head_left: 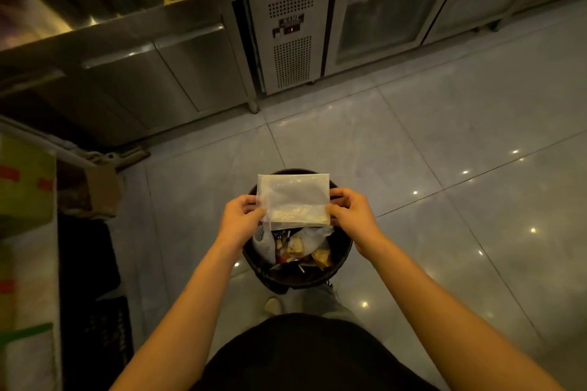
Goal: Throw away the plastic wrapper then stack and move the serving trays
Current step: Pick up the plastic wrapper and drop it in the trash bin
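I have the fingers of my left hand [242, 216] pinched on the left edge of the plastic wrapper [293, 201], and the fingers of my right hand [349, 214] pinched on its right edge, so the one wrapper is stretched flat between the two grips. It is clear, with what looks like a few pale crumbs gathered along its lower edge, though the dim light makes that hard to confirm.

Directly beneath my fingers sits one round black bin [341, 251], already partly filled with crumpled packets and scraps. The wrapper hangs over the bin's far half and touches nothing inside.

By my reckoning the first step is near its end but not done: the wrapper is held above the bin, not in it. Opening both grips should finish that. Everything to do with the serving trays is left, and I can see none of them from here, so stacking and moving have not started as far as this view shows.

Farther out from my fingers lies the tiled floor [444, 143], and beyond it steel cabinets [178, 73] and a glass-door fridge [384, 13].
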`<state>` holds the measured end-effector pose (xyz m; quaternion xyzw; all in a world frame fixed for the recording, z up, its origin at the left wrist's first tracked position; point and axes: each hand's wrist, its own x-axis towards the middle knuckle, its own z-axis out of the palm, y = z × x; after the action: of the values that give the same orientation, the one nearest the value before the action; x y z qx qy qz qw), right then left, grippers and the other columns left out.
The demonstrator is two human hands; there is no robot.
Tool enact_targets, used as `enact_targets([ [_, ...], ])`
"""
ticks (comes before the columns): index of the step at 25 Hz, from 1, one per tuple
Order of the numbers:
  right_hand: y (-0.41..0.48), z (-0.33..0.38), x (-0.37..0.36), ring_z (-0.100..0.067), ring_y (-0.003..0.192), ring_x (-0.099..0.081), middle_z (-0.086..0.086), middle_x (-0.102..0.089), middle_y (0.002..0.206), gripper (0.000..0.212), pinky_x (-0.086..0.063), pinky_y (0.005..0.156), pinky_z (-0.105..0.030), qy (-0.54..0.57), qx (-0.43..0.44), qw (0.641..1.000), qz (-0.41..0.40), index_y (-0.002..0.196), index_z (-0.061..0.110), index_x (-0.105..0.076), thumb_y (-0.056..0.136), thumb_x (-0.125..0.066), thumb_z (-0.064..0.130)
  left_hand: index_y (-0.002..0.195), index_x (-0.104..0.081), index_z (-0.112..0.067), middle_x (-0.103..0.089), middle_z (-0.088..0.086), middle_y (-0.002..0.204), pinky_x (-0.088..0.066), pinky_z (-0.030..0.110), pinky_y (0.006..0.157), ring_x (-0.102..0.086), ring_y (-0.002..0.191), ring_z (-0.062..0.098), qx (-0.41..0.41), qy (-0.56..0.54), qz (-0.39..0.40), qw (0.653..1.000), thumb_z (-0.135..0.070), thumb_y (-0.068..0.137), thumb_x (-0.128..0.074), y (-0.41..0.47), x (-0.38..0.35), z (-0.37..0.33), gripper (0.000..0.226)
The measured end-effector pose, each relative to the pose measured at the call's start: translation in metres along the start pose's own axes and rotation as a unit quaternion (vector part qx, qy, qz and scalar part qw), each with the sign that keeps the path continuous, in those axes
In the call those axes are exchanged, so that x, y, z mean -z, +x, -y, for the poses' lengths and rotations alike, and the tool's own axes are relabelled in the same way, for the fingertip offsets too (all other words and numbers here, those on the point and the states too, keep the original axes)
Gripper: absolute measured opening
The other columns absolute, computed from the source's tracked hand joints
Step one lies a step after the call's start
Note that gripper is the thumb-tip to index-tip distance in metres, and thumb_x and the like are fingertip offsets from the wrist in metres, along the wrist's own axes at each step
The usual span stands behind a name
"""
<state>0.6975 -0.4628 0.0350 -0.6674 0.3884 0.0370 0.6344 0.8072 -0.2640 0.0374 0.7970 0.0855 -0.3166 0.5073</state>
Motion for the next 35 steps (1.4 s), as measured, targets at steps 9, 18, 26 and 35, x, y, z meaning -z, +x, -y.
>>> enact_targets([
  [9, 0.026, -0.046, 0.002, -0.028, 0.091, -0.067, -0.013, -0.067, 0.095, 0.019, -0.06, 0.078, -0.047, -0.037, -0.08, 0.996, 0.024, 0.097, 0.012, -0.061, 0.085, -0.061, -0.002, 0.084, -0.065, -0.022, -0.067, -0.004, 0.082, -0.045, 0.022, 0.055, -0.063, 0.075, 0.011, 0.07, 0.082, -0.042, 0.993, -0.005, 0.083, -0.061, 0.005, -0.029, 0.042, 0.018],
  [18, 0.039, -0.077, -0.025, -0.031, 0.091, -0.068, -0.015, -0.068, 0.096, 0.021, -0.059, 0.079, -0.049, -0.127, -0.16, 0.979, 0.025, 0.102, 0.011, -0.063, 0.083, -0.06, 0.0, 0.105, -0.057, -0.017, -0.061, 0.0, 0.08, -0.047, 0.026, 0.055, -0.059, 0.071, 0.014, 0.111, 0.158, -0.003, 0.981, -0.005, 0.086, -0.059, 0.027, -0.024, 0.078, 0.022],
  [26, 0.037, -0.096, -0.044, -0.029, 0.09, -0.065, -0.014, -0.068, 0.099, 0.021, -0.058, 0.081, -0.046, -0.207, -0.201, 0.957, 0.026, 0.103, 0.01, -0.067, 0.084, -0.059, 0.004, 0.107, -0.052, -0.017, -0.062, 0.002, 0.067, -0.04, 0.025, 0.05, -0.057, 0.061, 0.012, 0.145, 0.199, 0.071, 0.967, -0.007, 0.085, -0.06, 0.034, -0.019, 0.113, 0.025],
  [35, 0.041, -0.097, -0.042, -0.032, 0.095, -0.065, -0.015, -0.067, 0.106, 0.028, -0.057, 0.083, -0.047, -0.21, -0.205, 0.955, 0.038, 0.113, 0.009, -0.064, 0.086, -0.058, 0.005, 0.123, -0.051, -0.017, -0.07, 0.009, 0.093, -0.048, 0.027, 0.058, -0.064, 0.083, 0.022, 0.132, 0.172, 0.077, 0.973, -0.011, 0.086, -0.059, 0.044, -0.019, 0.118, 0.038],
])
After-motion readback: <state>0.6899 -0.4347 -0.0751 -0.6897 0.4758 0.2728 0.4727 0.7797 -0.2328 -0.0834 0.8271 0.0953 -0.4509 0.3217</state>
